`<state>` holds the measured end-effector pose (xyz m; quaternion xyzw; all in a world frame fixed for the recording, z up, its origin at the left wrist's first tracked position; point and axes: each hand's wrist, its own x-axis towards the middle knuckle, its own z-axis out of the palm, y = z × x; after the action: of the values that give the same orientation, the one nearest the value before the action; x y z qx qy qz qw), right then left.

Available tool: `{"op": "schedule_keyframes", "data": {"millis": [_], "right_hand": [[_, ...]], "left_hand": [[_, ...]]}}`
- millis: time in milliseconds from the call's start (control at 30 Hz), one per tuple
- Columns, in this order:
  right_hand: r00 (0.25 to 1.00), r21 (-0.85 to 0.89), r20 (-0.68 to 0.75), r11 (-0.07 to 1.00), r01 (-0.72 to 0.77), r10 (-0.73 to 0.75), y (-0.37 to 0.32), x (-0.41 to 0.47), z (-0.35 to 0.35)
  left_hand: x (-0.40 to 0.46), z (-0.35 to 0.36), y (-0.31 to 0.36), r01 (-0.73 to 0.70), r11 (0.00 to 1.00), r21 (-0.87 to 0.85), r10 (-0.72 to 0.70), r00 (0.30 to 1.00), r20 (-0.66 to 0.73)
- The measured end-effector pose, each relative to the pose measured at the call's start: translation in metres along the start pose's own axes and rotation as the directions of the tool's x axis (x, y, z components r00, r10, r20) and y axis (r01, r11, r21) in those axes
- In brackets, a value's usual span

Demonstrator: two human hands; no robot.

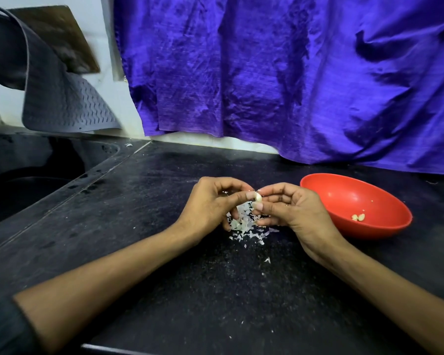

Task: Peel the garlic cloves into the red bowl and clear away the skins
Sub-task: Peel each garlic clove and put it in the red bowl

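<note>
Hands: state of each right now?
Left hand: pinching the garlic clove, fingers curled.
Right hand: pinching the same clove from the other side.

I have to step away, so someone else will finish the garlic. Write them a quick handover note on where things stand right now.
Left hand: pinches the garlic clove now being peeled; its lower fingers curl over something pale by the pile, unclear what.
Right hand: pinches the same clove from the other side.
Red bowl: right of the hands on the black counter, with a few peeled cloves inside.
Skins: loose pile under the hands, flakes scattered nearer.
Done: a few cloves peeled.
Left: finish this clove, drop it in the bowl, clear the skins.
</note>
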<state>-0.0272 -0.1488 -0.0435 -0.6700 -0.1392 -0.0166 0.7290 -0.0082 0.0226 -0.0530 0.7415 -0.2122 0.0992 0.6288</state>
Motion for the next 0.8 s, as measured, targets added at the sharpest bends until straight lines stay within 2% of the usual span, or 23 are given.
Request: {"op": "schedule_keyframes", "data": {"millis": [267, 800], "right_hand": [[1.0, -0.029, 0.021, 0.999, 0.023, -0.023, -0.0027, -0.0019, 0.0006], [0.999, -0.055, 0.001, 0.997, 0.053, -0.053, -0.002, -0.0026, 0.0018]], "left_hand": [[-0.0001, -0.0005, 0.0025, 0.005, 0.998, -0.069, -0.005, 1.0, 0.001], [-0.0011, 0.0018, -0.004, 0.012, 0.999, -0.032, -0.012, 1.0, 0.008]]}}
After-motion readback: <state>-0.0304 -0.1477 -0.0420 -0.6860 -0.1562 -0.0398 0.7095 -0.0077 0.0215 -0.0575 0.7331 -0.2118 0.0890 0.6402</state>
